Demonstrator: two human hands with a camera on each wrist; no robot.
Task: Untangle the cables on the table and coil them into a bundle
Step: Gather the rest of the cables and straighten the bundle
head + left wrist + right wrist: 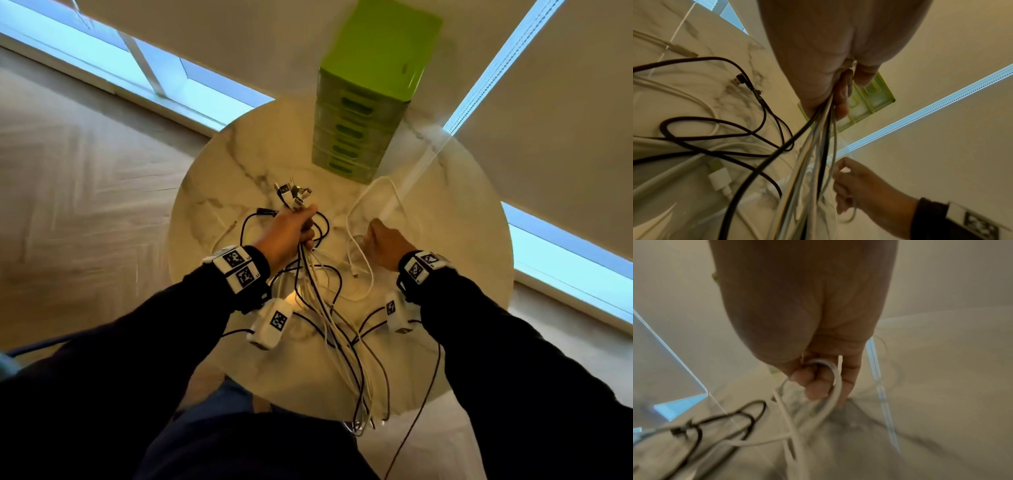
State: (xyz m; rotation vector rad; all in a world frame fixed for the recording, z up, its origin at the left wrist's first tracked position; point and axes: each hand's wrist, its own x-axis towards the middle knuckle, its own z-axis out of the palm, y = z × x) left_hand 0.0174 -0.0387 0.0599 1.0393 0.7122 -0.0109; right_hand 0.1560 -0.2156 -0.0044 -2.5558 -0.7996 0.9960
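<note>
A: From the head view, the left hand is fisted round a sheaf of cables, plugs sticking out above the fist, tails running across the marble table and off its near edge.

B: Ends gathered together, I'd say, so the lengths hang parallel for coiling. And the right hand?

A: Curled round a white cable, looped beside the green drawer unit.

B: Left wrist view: white and black strands leave the fist in one bunch; a black cable lies loose in loops on the marble.

A: Right wrist view, blurred: fingers hooked through the white loop, probably pulling it free.
</note>
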